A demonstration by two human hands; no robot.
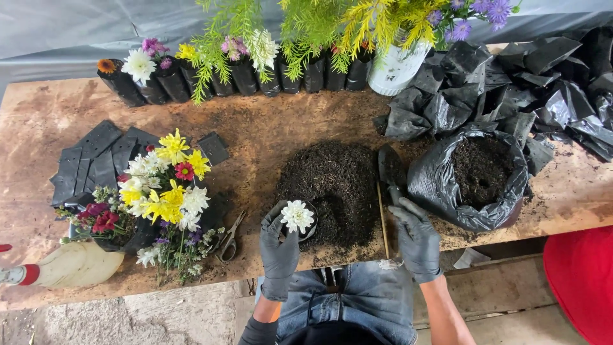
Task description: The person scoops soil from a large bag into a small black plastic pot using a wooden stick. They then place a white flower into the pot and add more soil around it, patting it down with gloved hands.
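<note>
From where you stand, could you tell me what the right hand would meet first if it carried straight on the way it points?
Probably the trowel: the right hand already touches its handle, the blade lying just ahead beside the soil heap.

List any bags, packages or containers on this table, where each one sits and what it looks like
Black plastic sack: right of the soil heap, open, full of dark soil.
Empty black bags: crumpled pile, far right corner.
Flat black bags: stacked at left.
Filled black grow bags: row along the back edge, holding flowers.
White bucket: back centre-right, with greenery.
Small black bag: in the left hand, white flower inside.
</note>
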